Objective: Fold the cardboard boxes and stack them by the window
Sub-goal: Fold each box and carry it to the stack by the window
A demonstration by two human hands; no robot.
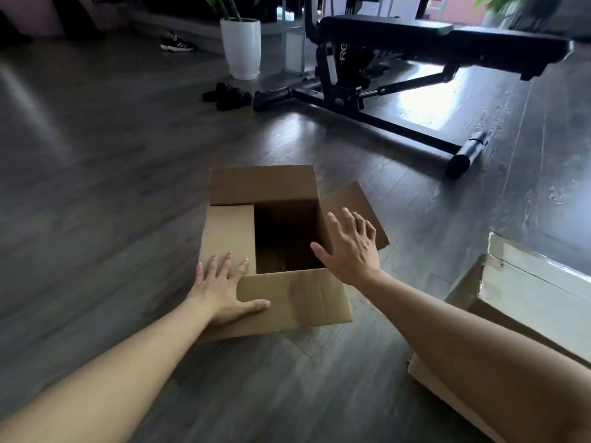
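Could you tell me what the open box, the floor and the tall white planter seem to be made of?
The open box: plain brown cardboard, matte, with creased fold lines at its flaps. The floor: dark grey planks with a printed-looking wood grain and a soft sheen where window light reflects, likely laminate or vinyl. The tall white planter: smooth, glossy white, probably glazed ceramic, possibly plastic.
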